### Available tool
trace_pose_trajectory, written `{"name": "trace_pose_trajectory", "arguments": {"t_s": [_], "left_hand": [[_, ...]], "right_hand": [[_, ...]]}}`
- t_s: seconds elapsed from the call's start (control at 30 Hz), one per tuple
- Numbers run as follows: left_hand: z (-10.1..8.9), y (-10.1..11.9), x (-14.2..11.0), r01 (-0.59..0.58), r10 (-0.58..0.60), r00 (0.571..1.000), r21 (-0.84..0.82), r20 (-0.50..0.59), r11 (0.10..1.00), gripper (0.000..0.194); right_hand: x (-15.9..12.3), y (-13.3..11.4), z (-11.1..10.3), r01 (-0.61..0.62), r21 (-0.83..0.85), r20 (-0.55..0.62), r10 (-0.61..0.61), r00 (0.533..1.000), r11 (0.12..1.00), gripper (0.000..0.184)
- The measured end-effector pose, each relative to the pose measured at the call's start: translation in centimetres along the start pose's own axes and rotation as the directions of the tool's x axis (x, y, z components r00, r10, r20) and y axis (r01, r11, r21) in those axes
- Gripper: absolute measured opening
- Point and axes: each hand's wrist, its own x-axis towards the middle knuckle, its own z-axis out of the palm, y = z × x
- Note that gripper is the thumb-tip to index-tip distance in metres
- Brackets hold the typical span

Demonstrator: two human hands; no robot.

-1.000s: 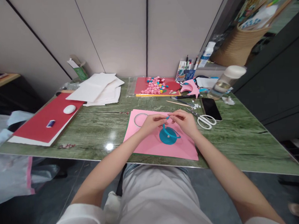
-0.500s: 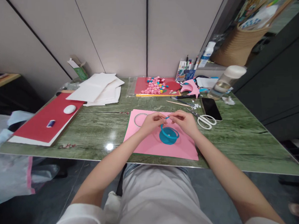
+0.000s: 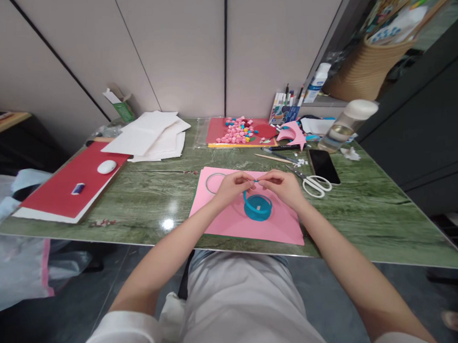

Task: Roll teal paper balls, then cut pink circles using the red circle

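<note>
Between my two hands, fingertips nearly meeting, runs the end of a blue paper strip (image 3: 245, 196). My left hand (image 3: 235, 185) pinches it from the left, and my right hand (image 3: 279, 185) pinches from the right; only a small blue bit shows between the fingers. The strip hangs down and curls over a blue paper disc (image 3: 258, 216), which lies on a stack of pink paper (image 3: 224, 220). A tiny white piece shows on the disc. Near my left hand, a thin ring (image 3: 208, 188) lies on the pink paper, partly covered by that hand.
Right of my right hand lie white-handled scissors (image 3: 316, 186) and a black phone (image 3: 323, 166). Behind are a wooden stick (image 3: 272, 158), pink paper scraps (image 3: 291, 134), small folded pieces (image 3: 239, 131) and a water bottle (image 3: 342, 127). White sheets (image 3: 142, 135) and a red sheet (image 3: 70, 187) lie left.
The hanging loop of the blue strip has shifted slightly left and now lies closer around the disc. Both hands stay in nearly the same place, still pinching.
</note>
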Motion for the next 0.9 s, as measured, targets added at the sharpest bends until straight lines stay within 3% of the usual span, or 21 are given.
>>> {"name": "trace_pose_trajectory", "arguments": {"t_s": [0.9], "left_hand": [[0.2,0.24,-0.16,-0.011,0.011,1.0,0.043,-0.004,0.999,0.021]], "right_hand": [[0.13,0.5,0.11,-0.058,-0.006,-0.009,0.058,0.998,0.998,0.015]]}}
